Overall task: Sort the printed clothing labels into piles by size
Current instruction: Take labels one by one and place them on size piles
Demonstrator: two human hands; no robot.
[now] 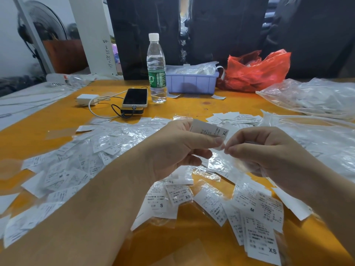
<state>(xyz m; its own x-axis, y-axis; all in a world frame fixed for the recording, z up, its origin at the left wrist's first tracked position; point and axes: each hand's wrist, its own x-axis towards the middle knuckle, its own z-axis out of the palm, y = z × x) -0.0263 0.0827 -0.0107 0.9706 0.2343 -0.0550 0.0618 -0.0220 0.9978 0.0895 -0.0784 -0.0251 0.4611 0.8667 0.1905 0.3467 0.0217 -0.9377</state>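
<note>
Both hands share one XL label point(210, 131) above table's middle; left hand point(178, 150) pinches it, right hand point(265, 148) pinches its lower corner; risk: thin label slips among mixed labels point(255, 214) at near edge, losing XL to wrong pile; crinkly plastic sleeves point(107, 139) could snag.

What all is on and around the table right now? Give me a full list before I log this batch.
XL label: one, white, held up between both hands.
Loose labels: many, white with black print, scattered across the table, some in clear sleeves.
Water bottle: one, clear with green wrapper, upright behind the phone.
Phone: one, dark screen, lying on a black power bank.
Charger: one, white, left of the phone.
Tray: one, lilac, far centre.
Red bag: one, right of the tray.
Clear bags: several, far right.
Table: orange.
Left hand: holds the XL label.
Right hand: pinches its lower end.
</note>
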